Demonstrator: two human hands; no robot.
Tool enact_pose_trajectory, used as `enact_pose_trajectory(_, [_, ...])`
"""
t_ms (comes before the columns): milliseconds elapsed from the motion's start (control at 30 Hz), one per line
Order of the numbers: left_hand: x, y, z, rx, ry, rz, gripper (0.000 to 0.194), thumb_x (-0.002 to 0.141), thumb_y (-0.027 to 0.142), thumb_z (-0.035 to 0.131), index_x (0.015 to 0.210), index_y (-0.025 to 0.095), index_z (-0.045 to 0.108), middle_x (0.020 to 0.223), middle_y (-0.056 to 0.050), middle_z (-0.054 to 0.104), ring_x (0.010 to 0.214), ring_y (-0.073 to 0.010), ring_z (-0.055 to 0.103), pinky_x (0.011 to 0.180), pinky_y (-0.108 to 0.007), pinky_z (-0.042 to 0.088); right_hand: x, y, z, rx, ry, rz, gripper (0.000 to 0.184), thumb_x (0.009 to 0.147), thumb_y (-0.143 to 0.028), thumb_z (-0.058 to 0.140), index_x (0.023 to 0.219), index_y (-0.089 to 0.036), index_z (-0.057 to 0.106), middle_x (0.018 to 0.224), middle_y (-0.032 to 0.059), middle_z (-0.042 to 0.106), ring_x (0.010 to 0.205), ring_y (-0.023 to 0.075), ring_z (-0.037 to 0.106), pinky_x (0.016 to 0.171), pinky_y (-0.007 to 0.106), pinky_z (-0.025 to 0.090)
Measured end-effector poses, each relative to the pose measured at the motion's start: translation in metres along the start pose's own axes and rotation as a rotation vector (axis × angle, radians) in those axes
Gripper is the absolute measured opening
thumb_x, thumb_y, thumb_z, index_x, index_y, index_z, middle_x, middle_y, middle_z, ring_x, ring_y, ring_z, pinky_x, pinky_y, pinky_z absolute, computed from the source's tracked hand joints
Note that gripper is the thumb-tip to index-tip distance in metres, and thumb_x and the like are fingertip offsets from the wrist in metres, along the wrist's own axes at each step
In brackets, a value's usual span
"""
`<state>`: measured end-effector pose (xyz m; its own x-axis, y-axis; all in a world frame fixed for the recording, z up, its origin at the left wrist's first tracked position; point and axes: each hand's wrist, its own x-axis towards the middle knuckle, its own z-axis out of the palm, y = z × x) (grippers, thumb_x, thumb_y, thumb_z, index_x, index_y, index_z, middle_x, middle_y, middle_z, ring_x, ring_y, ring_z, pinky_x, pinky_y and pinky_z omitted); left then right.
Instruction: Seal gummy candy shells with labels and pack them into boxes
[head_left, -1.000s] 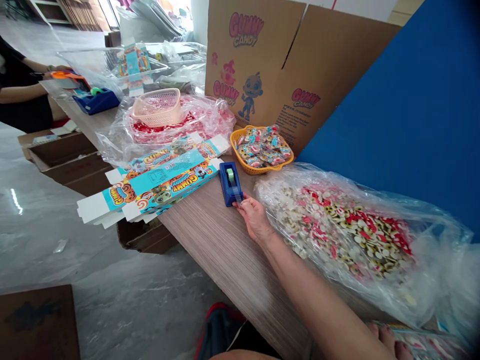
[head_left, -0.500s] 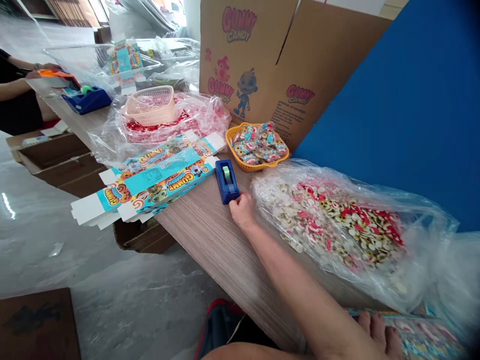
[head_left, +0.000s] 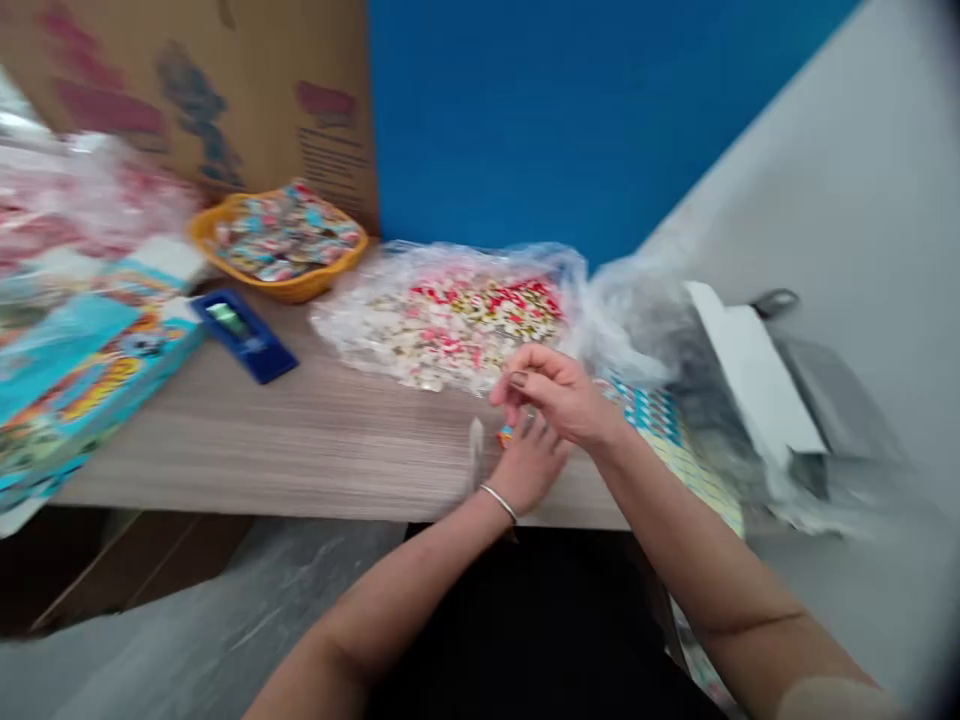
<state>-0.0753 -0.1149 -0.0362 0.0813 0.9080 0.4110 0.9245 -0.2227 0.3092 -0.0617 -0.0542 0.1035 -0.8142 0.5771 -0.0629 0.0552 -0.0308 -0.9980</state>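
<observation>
My right hand (head_left: 561, 398) is above my left hand (head_left: 531, 465), close to the table's front edge. Thumb and forefinger of the right are pinched together; blur hides what is between them. My left hand, with a bracelet on its wrist, has curled fingers close under the right one. A small colourful piece (head_left: 505, 436) with red and blue on it shows beside the left fingers, mostly covered. Left of it is a pale, smeared sliver (head_left: 476, 440) that I cannot identify. Behind the hands lies a clear plastic bag (head_left: 375, 325) of red, white and yellowish sweets (head_left: 480, 318).
A blue tape dispenser (head_left: 251, 345) stands left on the wooden table (head_left: 322, 455). Behind it are a yellow basket (head_left: 296, 290) of wrapped sweets and a large carton (head_left: 300, 60). Flat candy boxes (head_left: 97, 360) lie far left. A patterned sheet (head_left: 660, 425) and white box (head_left: 757, 370) are right.
The view has swung to the right. My right hand has left the tape dispenser and come back to my left hand, which earlier showed only as fingers at the lower right.
</observation>
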Motion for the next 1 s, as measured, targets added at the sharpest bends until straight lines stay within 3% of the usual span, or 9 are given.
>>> enact_pose_trajectory(100, [-0.002,-0.005,0.013,-0.032,0.031,0.088,0.032,0.101,0.022,0.041,0.126,0.019,0.062,0.133,-0.012,0.063,0.137,-0.0290,0.049,0.116,-0.057,0.032,-0.079,0.013,-0.063,0.014,0.225,0.040,0.025,0.080,-0.041,0.071,0.074,-0.022,0.056,0.062,-0.0025,0.065,0.046,0.0098,0.049,0.050,0.024,0.039])
enact_pose_trajectory(167, [-0.004,-0.006,0.014,0.008,0.097,0.107,0.031,0.101,0.022,0.044,0.126,0.018,0.062,0.129,-0.012,0.066,0.133,-0.0276,0.052,0.115,-0.053,0.033,-0.114,0.043,-0.084,0.060,0.311,0.096,0.026,0.079,-0.041,0.071,0.072,-0.022,0.055,0.059,-0.0035,0.062,0.044,0.0091,0.045,0.047,0.023,0.033])
enact_pose_trajectory(233, [-0.005,-0.004,0.011,0.040,0.141,0.118,0.030,0.100,0.023,0.046,0.126,0.019,0.061,0.126,-0.011,0.067,0.128,-0.0254,0.056,0.114,-0.049,0.033,-0.133,0.077,-0.092,0.112,0.346,0.146,0.025,0.078,-0.041,0.070,0.073,-0.022,0.055,0.059,-0.0041,0.061,0.044,0.0087,0.043,0.046,0.022,0.030])
enact_pose_trajectory(333, [-0.006,0.000,0.008,0.047,0.149,0.120,0.031,0.099,0.022,0.049,0.127,0.019,0.061,0.127,-0.010,0.067,0.127,-0.0253,0.056,0.112,-0.047,0.035,-0.137,0.118,-0.091,0.195,0.352,0.155,0.024,0.079,-0.041,0.068,0.074,-0.022,0.053,0.059,-0.0051,0.060,0.043,0.0074,0.040,0.045,0.021,0.028])
enact_pose_trajectory(467, [-0.007,0.002,0.008,0.039,0.153,0.091,0.032,0.096,0.021,0.053,0.126,0.020,0.062,0.127,-0.012,0.066,0.123,-0.0279,0.057,0.106,-0.046,0.040,-0.127,0.142,-0.091,0.289,0.321,0.137,0.025,0.076,-0.039,0.068,0.073,-0.021,0.052,0.058,-0.0055,0.058,0.041,0.0057,0.039,0.043,0.020,0.026])
enact_pose_trajectory(667, [-0.007,0.001,0.013,0.070,0.175,0.084,0.031,0.095,0.022,0.055,0.125,0.018,0.060,0.120,-0.014,0.068,0.112,-0.0291,0.060,0.099,-0.046,0.043,-0.121,0.150,-0.097,0.304,0.326,0.182,0.029,0.078,-0.041,0.070,0.070,-0.020,0.052,0.055,-0.0058,0.056,0.039,0.0044,0.037,0.040,0.020,0.021])
enact_pose_trajectory(800, [-0.007,-0.001,0.014,0.083,0.224,0.080,0.044,0.094,0.025,0.057,0.136,0.014,0.052,0.115,-0.016,0.068,0.104,-0.0289,0.061,0.094,-0.044,0.045,-0.123,0.150,-0.097,0.311,0.326,0.195,0.030,0.076,-0.042,0.071,0.070,-0.020,0.052,0.054,-0.0061,0.056,0.039,0.0039,0.037,0.040,0.020,0.021])
enact_pose_trajectory(900, [-0.007,-0.002,0.012,0.114,0.199,0.123,0.048,0.094,0.022,0.056,0.142,0.021,0.050,0.112,-0.012,0.069,0.101,-0.0277,0.061,0.094,-0.044,0.044,-0.123,0.151,-0.097,0.316,0.326,0.198,0.030,0.075,-0.042,0.071,0.069,-0.020,0.051,0.053,-0.0065,0.055,0.039,0.0039,0.037,0.040,0.019,0.022])
enact_pose_trajectory(1000, [-0.007,-0.002,0.010,0.133,0.151,0.145,0.044,0.094,0.021,0.056,0.137,0.030,0.058,0.111,-0.010,0.068,0.103,-0.0271,0.060,0.096,-0.044,0.043,-0.122,0.152,-0.097,0.300,0.333,0.206,0.030,0.074,-0.042,0.071,0.069,-0.020,0.051,0.053,-0.0071,0.054,0.039,0.0041,0.037,0.040,0.019,0.023])
